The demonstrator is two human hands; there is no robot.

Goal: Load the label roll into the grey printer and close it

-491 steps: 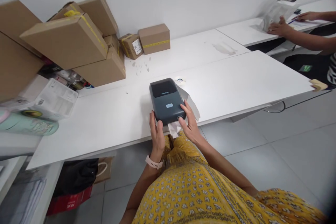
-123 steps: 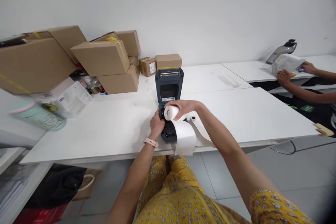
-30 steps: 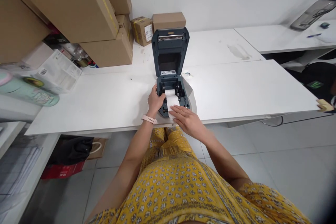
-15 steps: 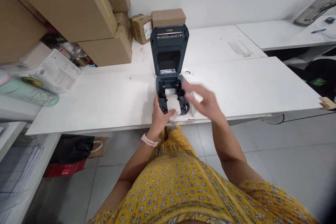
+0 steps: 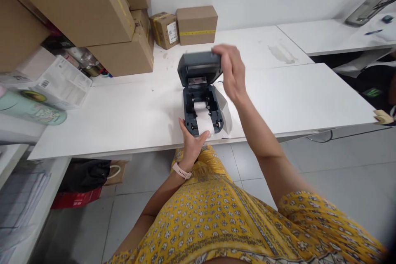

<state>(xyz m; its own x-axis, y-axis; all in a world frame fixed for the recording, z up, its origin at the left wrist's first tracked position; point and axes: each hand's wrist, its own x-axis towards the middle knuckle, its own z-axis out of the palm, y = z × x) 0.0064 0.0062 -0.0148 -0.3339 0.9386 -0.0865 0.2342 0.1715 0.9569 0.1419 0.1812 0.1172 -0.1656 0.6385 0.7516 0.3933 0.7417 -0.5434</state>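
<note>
A dark label printer stands near the front edge of the white table, its lid tilted partway down over the rear. White label paper runs from inside the printer to its front lip. My left hand is at the front left corner; its thumb presses the paper's end there and its fingers lie along the printer's side. My right hand grips the right upper edge of the lid, fingers bent over the top. Beside the printer's right side lies a loose white sheet.
Cardboard boxes are stacked at the back left, with two smaller boxes against the wall. A mint bottle and a white package are at the left. A clear bottle lies far right.
My right hand has moved from beside the printer up to the lid and taken hold of it. The lid has swung forward and down. My left hand stays at the printer's front.
</note>
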